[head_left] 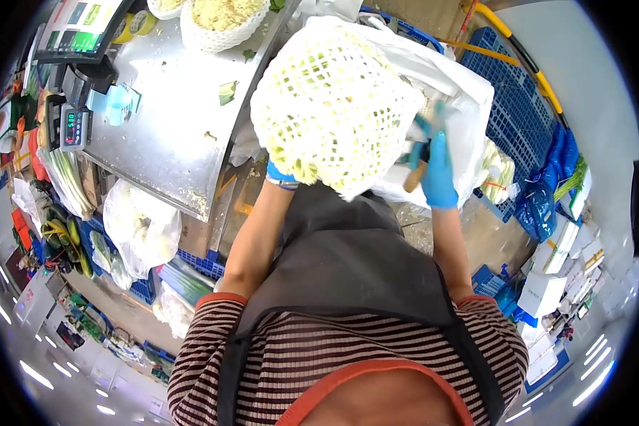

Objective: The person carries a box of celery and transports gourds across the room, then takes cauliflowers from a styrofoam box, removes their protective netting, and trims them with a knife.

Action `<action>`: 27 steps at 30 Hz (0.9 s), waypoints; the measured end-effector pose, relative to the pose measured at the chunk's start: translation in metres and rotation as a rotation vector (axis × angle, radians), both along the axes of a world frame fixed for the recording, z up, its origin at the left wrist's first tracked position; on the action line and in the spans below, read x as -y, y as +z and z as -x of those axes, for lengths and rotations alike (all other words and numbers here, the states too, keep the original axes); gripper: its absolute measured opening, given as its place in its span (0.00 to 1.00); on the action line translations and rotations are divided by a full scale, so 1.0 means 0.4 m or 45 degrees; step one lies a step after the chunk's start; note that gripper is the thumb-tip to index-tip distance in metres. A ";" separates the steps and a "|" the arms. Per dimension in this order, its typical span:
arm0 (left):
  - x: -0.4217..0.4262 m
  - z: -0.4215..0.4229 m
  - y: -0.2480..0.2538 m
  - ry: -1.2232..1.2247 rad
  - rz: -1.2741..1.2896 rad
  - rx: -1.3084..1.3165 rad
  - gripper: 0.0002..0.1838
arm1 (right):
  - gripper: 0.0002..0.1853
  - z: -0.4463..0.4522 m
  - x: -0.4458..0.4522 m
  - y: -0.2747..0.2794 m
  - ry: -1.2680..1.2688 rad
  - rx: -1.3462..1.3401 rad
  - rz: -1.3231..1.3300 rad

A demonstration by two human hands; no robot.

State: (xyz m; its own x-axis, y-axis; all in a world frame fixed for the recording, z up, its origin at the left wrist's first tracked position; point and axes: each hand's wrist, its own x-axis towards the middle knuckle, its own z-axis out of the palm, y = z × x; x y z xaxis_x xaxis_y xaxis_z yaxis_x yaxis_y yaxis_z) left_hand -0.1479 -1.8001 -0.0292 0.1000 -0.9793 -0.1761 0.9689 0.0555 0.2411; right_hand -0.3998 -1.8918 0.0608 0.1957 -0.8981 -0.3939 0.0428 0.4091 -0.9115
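Note:
A large pale cauliflower in a white foam net [334,106] is held up before my apron. My left hand [280,174], in a blue glove, supports it from below at its lower left; the netted head hides most of the fingers. To the right, my blue-gloved right hand [439,174] grips a tool with a brown wooden handle [415,177]. Its working end is blurred and cannot be made out. Behind that hand, a white plastic liner [468,89] covers a container with pale produce inside.
At left stands a metal table [170,106] with leaf scraps, another netted cauliflower [224,21], a scale display [74,128] and a screen [82,32]. Blue pallets [504,106] and a yellow-black rail [529,53] are at right. A bagged bundle [142,227] lies below the table.

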 end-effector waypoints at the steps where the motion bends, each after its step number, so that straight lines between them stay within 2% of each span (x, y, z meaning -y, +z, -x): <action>1: -0.039 -0.007 0.021 0.009 0.023 -0.085 0.33 | 0.28 -0.010 -0.004 -0.039 0.060 0.106 -0.123; 2: -0.062 -0.007 0.082 0.018 0.046 -0.171 0.34 | 0.30 -0.028 -0.009 -0.055 0.131 0.174 -0.182; 3: -0.086 -0.018 0.150 0.099 -0.432 0.343 0.45 | 0.32 -0.048 -0.017 -0.053 0.224 0.225 -0.238; 4: -0.121 -0.069 0.161 -0.031 -0.233 0.362 0.52 | 0.33 -0.114 -0.017 0.041 0.312 0.297 -0.232; 5: -0.176 -0.134 0.174 -0.158 -0.049 0.377 0.59 | 0.33 -0.115 -0.037 0.048 0.441 0.351 -0.289; 6: -0.195 -0.173 0.254 -0.284 -0.173 0.570 0.69 | 0.34 -0.115 -0.052 0.049 0.569 0.406 -0.347; 8: -0.218 -0.265 0.372 -0.321 -0.309 0.908 0.69 | 0.32 -0.133 -0.116 0.049 0.781 0.405 -0.481; 10: -0.178 -0.280 0.386 -0.481 0.017 0.750 0.61 | 0.30 -0.187 -0.147 0.068 0.850 0.298 -0.624; 12: -0.182 -0.303 0.375 -0.802 -0.011 1.395 0.46 | 0.27 -0.241 -0.179 0.068 0.791 0.237 -0.678; 13: -0.296 -0.373 0.410 -0.853 -0.160 1.252 0.34 | 0.27 -0.319 -0.308 0.088 0.785 0.228 -0.609; 15: -0.364 -0.434 0.348 -0.877 -0.227 0.968 0.32 | 0.26 -0.371 -0.401 0.078 0.726 0.208 -0.398; 17: -0.339 -0.435 0.253 -0.889 -0.282 0.696 0.27 | 0.27 -0.358 -0.349 0.083 1.025 -0.296 -0.006; 18: -0.353 -0.443 0.230 -0.901 -0.190 0.848 0.26 | 0.27 -0.365 -0.346 0.102 1.155 -0.545 0.201; 19: -0.371 -0.448 0.209 -0.911 -0.098 1.000 0.25 | 0.29 -0.365 -0.357 0.122 1.236 -0.859 0.605; 20: -0.376 -0.431 0.209 -0.923 -0.002 1.138 0.24 | 0.29 -0.355 -0.371 0.140 1.003 -0.833 0.885; 21: -0.383 -0.405 0.212 -0.930 -0.085 1.130 0.22 | 0.32 -0.348 -0.377 0.175 1.037 -0.777 0.811; 22: -0.386 -0.402 0.199 -0.931 -0.086 1.293 0.21 | 0.35 -0.349 -0.374 0.234 1.069 -0.722 0.737; 24: -0.380 -0.399 0.173 -0.938 -0.078 1.625 0.20 | 0.41 -0.358 -0.395 0.293 1.505 -0.811 1.034; 25: -0.373 -0.398 0.164 -0.810 0.092 1.917 0.18 | 0.41 -0.360 -0.408 0.287 1.717 -0.923 0.998; 27: -0.347 -0.396 0.149 -0.826 0.007 1.854 0.18 | 0.35 -0.345 -0.389 0.251 1.791 -1.055 1.157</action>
State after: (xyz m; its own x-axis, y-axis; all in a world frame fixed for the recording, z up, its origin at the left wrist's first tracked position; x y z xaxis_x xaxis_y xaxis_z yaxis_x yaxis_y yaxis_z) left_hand 0.0104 -1.6612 0.0305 -0.2433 -0.9212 -0.3035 -0.2197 -0.2525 0.9423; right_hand -0.2620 -1.7364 0.1610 0.9189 -0.2320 -0.3192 -0.3630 -0.8143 -0.4530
